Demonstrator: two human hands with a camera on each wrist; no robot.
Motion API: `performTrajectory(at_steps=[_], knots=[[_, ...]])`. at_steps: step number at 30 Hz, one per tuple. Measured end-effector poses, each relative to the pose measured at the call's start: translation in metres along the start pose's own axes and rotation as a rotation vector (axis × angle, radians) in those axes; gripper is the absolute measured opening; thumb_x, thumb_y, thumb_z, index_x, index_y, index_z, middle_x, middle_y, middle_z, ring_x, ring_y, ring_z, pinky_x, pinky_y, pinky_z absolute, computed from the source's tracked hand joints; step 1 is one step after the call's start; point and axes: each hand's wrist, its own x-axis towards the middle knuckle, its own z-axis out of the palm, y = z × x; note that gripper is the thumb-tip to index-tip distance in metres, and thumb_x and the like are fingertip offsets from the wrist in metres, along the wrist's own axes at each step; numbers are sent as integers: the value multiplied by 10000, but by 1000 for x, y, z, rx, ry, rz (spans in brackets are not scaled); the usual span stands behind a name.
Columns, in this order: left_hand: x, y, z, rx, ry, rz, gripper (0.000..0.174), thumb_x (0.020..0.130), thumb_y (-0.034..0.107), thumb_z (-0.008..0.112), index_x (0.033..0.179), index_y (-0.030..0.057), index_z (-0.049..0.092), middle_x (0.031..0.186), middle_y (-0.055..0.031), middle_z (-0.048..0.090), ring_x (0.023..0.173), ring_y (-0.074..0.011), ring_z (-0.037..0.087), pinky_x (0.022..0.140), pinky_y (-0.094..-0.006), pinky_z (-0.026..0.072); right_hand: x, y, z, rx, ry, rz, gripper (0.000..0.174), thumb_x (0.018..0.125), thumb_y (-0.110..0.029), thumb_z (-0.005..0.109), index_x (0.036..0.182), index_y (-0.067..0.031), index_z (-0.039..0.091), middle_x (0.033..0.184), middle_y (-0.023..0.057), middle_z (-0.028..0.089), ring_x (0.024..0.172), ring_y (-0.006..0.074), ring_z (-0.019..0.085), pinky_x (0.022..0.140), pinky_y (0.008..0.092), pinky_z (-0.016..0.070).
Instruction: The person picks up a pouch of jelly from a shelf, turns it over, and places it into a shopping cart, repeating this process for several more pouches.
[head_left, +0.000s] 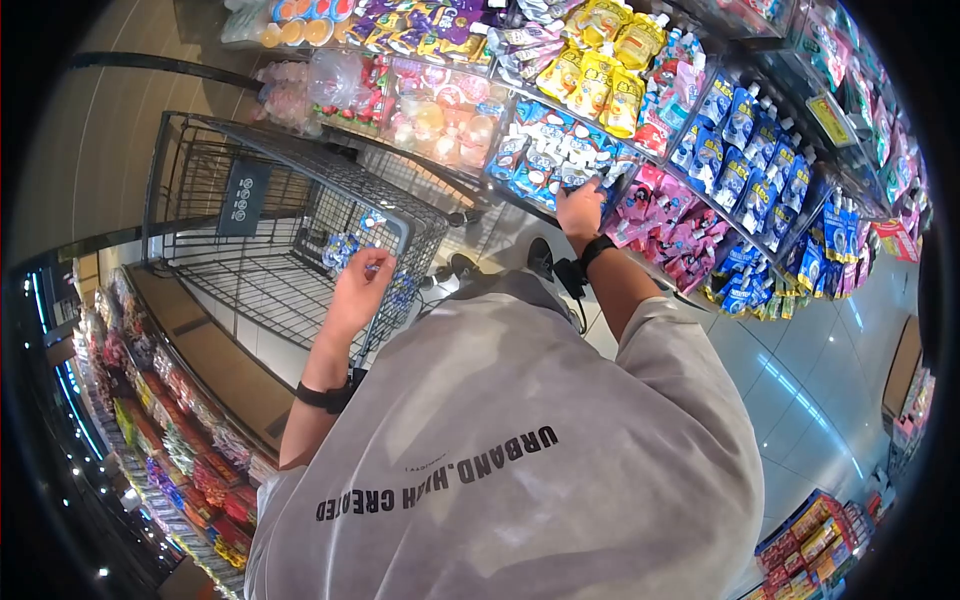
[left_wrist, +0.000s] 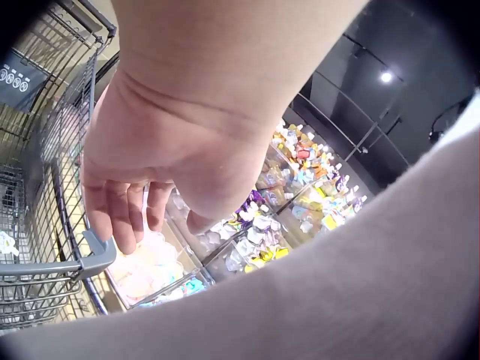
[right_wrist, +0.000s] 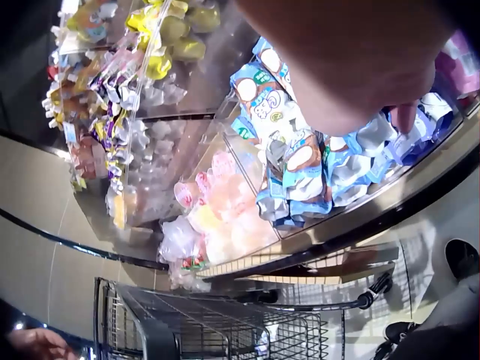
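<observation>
My right hand (head_left: 582, 212) reaches into a bin of blue and white pouches (head_left: 545, 150), its fingers among the packs; in the right wrist view the hand (right_wrist: 367, 67) covers part of the blue pouches (right_wrist: 281, 127), and its fingertips are mostly hidden. Whether it grips a pouch cannot be told. My left hand (head_left: 360, 290) hangs over the near side of the shopping cart (head_left: 290, 210), fingers loosely bent. In the left wrist view that hand (left_wrist: 165, 165) holds nothing, near the cart's grey corner (left_wrist: 97, 251). Small blue and white packs (head_left: 342, 250) lie in the cart.
Yellow pouches (head_left: 605, 65), pink pouches (head_left: 665, 225) and dark blue pouches (head_left: 745, 165) fill neighbouring bins. Pale pink cups (head_left: 445, 120) lie left of the blue bin. A candy shelf (head_left: 190, 430) stands at the lower left. Tiled floor (head_left: 800, 370) shows at the right.
</observation>
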Motion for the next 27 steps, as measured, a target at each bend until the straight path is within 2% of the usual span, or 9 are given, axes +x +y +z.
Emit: performTrajectory(at_steps=[1, 4, 5, 9, 16, 22, 24, 26, 27], knots=[[-1, -3, 0, 9, 2, 1, 301, 943, 229, 642, 1097, -28, 613, 912, -92, 671, 757, -142, 599, 689, -295, 501, -2, 0, -2, -6, -76, -1, 774, 815, -351, 723, 1363, 36, 338, 1315, 276, 397, 1013, 471, 585, 860, 477, 530], [-5, -11, 0, -36, 18, 35, 309, 940, 234, 649, 1093, -33, 613, 903, -95, 667, 763, -143, 605, 690, -295, 502, -17, -3, -8, -261, -50, -220, 693, 803, -305, 724, 1360, -40, 409, 1287, 250, 427, 1079, 416, 574, 843, 467, 539], [-4, -16, -1, -42, 22, 31, 309, 940, 234, 649, 1093, -33, 613, 903, -95, 667, 763, -143, 605, 690, -295, 502, -20, -8, -11, -352, -82, -243, 531, 847, -267, 662, 1299, -52, 482, 1288, 218, 441, 1111, 385, 545, 851, 458, 539], [-2, -36, -7, -74, 37, -3, 319, 938, 224, 647, 1117, -36, 599, 927, -115, 664, 773, -149, 624, 700, -297, 508, -11, 3, 7, -420, -134, -269, 368, 915, -145, 510, 1262, -25, 523, 1299, 213, 450, 1164, 405, 505, 909, 465, 513], [-1, -97, -32, -267, 365, -200, 438, 925, 259, 649, 1212, -53, 541, 941, -112, 646, 749, -159, 649, 673, -297, 512, -7, 4, 11, -436, -128, -317, 542, 868, -233, 670, 1327, -47, 449, 1373, 218, 427, 1204, 417, 483, 983, 481, 451], [-5, -154, -59, -457, 487, -415, 481, 909, 265, 626, 1225, -81, 517, 950, -115, 646, 730, -159, 642, 622, -294, 508, -7, -5, 11, -520, -161, -247, 535, 871, -327, 658, 1319, -95, 478, 1362, 188, 457, 1204, 415, 492, 985, 487, 447], [-1, -178, -64, -568, 498, -469, 483, 890, 255, 622, 1207, -95, 523, 942, -113, 645, 725, -164, 644, 608, -291, 517, -17, -30, 12, -731, -80, -198, 589, 849, -410, 651, 1291, -50, 504, 1304, 204, 491, 1185, 392, 508, 983, 500, 426], [9, -195, -67, -612, 531, -514, 486, 875, 250, 625, 1189, -108, 526, 930, -119, 643, 732, -169, 648, 606, -284, 525, -21, -47, 24, -669, 41, -371, 581, 827, -392, 683, 1234, -4, 539, 1266, 226, 507, 1158, 403, 512, 987, 507, 416], [16, -201, -70, -612, 478, -566, 454, 899, 272, 598, 1197, -66, 541, 990, -100, 639, 790, -178, 644, 661, -302, 524, -28, -64, 28, -533, 32, -513, 551, 828, -370, 691, 1201, 11, 556, 1245, 237, 516, 1152, 405, 512, 985, 499, 418]])
